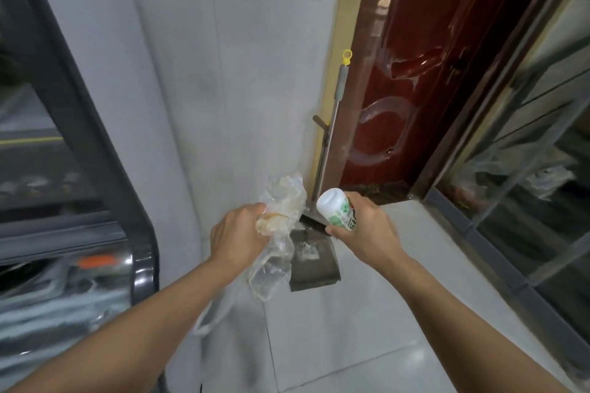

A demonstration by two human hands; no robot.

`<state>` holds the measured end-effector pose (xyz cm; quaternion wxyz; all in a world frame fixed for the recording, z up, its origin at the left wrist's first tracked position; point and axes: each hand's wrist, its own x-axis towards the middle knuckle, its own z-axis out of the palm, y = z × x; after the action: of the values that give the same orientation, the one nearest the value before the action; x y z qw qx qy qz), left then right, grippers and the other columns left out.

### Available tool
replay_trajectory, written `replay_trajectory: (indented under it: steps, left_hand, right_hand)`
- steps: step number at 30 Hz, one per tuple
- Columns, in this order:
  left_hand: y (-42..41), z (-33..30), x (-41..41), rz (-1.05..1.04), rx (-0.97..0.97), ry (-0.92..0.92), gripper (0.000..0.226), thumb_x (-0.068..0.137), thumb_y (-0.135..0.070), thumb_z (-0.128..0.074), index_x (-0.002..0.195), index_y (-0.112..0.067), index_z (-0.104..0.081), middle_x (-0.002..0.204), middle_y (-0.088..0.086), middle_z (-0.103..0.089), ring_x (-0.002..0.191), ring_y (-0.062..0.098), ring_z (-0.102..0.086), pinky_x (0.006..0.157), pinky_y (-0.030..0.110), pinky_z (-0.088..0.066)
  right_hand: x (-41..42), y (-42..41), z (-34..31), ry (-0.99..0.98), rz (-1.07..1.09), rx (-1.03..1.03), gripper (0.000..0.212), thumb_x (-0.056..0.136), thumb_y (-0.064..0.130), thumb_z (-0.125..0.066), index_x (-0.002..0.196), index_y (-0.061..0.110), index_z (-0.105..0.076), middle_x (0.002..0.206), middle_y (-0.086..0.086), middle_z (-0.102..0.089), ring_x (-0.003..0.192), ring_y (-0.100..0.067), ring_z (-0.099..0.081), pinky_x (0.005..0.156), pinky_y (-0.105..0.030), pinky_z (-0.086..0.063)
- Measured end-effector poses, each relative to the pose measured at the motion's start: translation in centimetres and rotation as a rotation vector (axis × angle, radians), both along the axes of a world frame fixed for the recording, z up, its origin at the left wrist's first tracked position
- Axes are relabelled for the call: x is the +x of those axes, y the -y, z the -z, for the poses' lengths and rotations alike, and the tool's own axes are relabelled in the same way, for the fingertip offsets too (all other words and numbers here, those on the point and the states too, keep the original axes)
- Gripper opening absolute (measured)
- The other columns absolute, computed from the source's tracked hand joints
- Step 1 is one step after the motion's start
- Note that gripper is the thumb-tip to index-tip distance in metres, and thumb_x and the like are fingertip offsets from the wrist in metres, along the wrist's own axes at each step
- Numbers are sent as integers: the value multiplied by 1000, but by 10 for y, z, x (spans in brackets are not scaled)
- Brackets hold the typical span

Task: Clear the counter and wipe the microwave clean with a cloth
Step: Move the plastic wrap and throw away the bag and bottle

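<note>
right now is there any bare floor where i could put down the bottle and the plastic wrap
Bare floor tiles lie right of the dustpan, running to the glass door frame. The corner by the red door is crowded by the dustpan and its handle. Left hand grips the plastic wrap, right hand the white bottle.

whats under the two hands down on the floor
A grey dustpan lies on the floor tiles, its long handle leaning in the wall corner. The crumpled plastic bag in the left hand covers the pan's left edge; the right hand holds a bottle.
</note>
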<state>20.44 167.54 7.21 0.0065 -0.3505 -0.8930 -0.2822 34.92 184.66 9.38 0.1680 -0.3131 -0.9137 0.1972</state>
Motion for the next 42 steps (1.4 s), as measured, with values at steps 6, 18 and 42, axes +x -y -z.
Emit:
replay_trajectory:
  steps: [6, 18, 42]
  left_hand:
    - [-51, 26, -67, -76, -5, 41, 26, 72, -18, -56, 59, -26, -35, 63, -6, -48, 70, 27, -57, 55, 29, -40]
    - [-142, 75, -191, -196, -105, 122, 7, 77, -26, -57, 78, -24, -50, 82, -5, -62, 84, 25, -60, 69, 31, -44]
    - [-272, 329, -291, -436, -446, 517, 22, 83, -21, -55, 104, -27, -59, 102, -5, -62, 97, 19, -60, 71, 29, -41]
  right_hand:
    - [-82, -60, 24, 17, -82, -2, 63, 70, 47, -74, 124, 28, -48, 112, 1, -60, 97, -21, -59, 73, -34, -50]
    - [-225, -154, 80, 83, -219, -129, 62, 72, 39, -76, 126, 24, -49, 116, -1, -61, 102, -23, -58, 80, -34, -50]
    - [-397, -288, 335, 325, -485, -418, 67, 71, 27, -80, 128, 11, -49, 122, -12, -58, 109, -29, -56, 82, -32, -45]
